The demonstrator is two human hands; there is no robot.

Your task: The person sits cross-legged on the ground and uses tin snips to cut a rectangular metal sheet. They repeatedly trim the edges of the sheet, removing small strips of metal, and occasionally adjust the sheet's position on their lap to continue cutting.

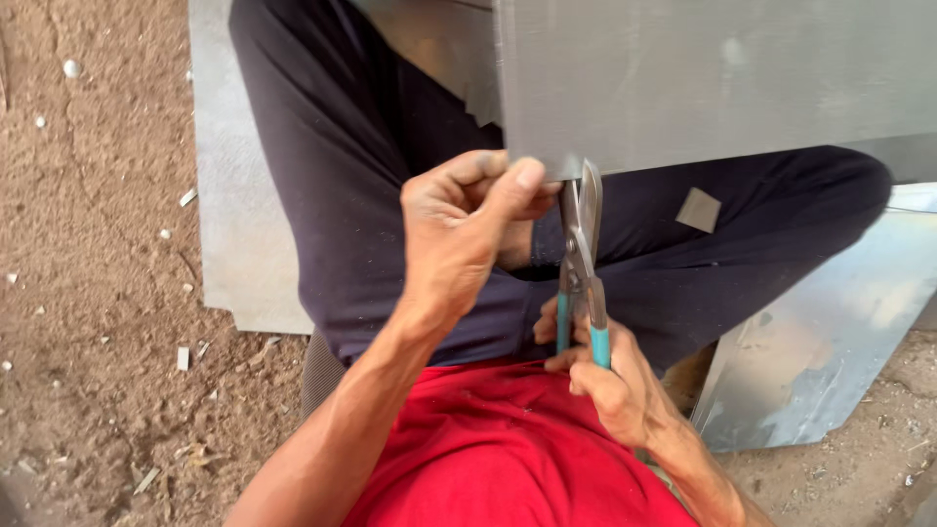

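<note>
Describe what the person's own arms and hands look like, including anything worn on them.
Both forearms are bare, with no sleeves reaching them, and both look lean. The left hand and right hand wear no gloves; no rings, watch or bands are visible. The left fingertips look smudged with dark grime. A red shirt covers the torso, with dark trousers on the legs.

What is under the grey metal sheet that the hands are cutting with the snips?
Under the metal sheet lie the person's dark trouser legs, with a small metal offcut on one. The left hand grips the sheet's edge; the right hand holds the snips. Whatever lies beneath farther up is covered.
</note>
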